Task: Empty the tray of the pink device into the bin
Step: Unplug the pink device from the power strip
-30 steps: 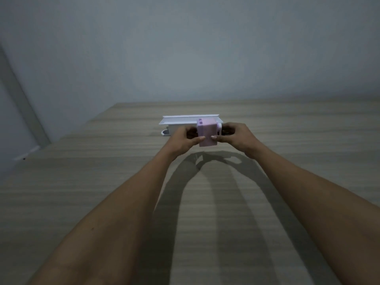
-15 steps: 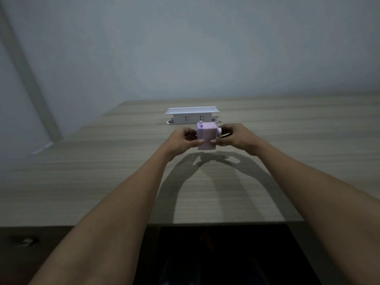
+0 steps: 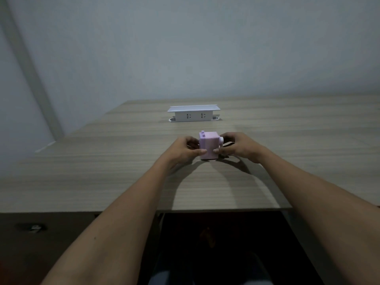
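I have the pink device pinched between both hands, close above the table or just resting on it; I cannot tell which. My left hand clamps its left side, thumb on the front face; my right hand closes on the right side, fingers by the small round knob there. It sits about midway between the near edge and the socket box, which is well apart behind it.

I judge it light, a small rigid plastic box with smooth faces that could slip under a loose pinch. The flat sides are the place to hold the body; the tray, which I cannot make out from here, probably slides out low at the front, so I would keep one hand on the body and pull with the other, level, so nothing spills.

Room is generous on all sides. No bin is in view; the dark gap under the near edge is the only unseen space
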Demonstrator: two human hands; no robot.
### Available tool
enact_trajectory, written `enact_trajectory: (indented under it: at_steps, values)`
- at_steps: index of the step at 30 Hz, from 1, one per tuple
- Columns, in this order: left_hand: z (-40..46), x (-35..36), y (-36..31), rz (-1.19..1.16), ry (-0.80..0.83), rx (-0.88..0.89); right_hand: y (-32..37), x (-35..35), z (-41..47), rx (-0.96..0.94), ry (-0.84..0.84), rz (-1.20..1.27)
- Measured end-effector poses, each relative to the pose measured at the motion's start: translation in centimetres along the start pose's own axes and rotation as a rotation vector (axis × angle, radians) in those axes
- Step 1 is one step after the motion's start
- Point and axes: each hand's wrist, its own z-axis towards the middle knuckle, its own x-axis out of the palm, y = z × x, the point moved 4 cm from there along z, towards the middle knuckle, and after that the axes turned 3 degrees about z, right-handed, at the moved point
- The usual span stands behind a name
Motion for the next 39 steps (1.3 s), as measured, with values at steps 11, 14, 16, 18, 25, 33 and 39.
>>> enact_trajectory:
  at_steps: [11,14,16,18,25,33,39]
  values:
    - [-0.1,0.3,0.8,-0.055,0.051,-0.024,-1.1,0.2,-0.2,-0.003,0.039,-0.001]
    - [-0.2,0.5,0.9,-0.07,0.037,-0.017,-1.5,0.1,-0.2,0.008,0.052,-0.029]
    - [-0.1,0.4,1.1,-0.083,0.038,-0.02,-1.6,0.1,0.0,0.012,0.058,-0.044]
    - [0.1,0.3,1.3,-0.081,0.045,-0.024,-1.6,0.1,0.2,0.013,0.075,-0.069]
    - [0.0,-0.9,2.2,-0.094,0.043,-0.066,-1.4,0.2,0.2,0.04,0.083,-0.101]
    - [-1.8,-5.3,3.4,-0.068,-0.024,-0.092,-1.1,0.5,-0.2,0.093,0.105,-0.06]
    - [-2.8,-7.6,1.0,-0.052,-0.04,-0.057,0.3,0.1,-1.0,0.069,0.061,-0.012]
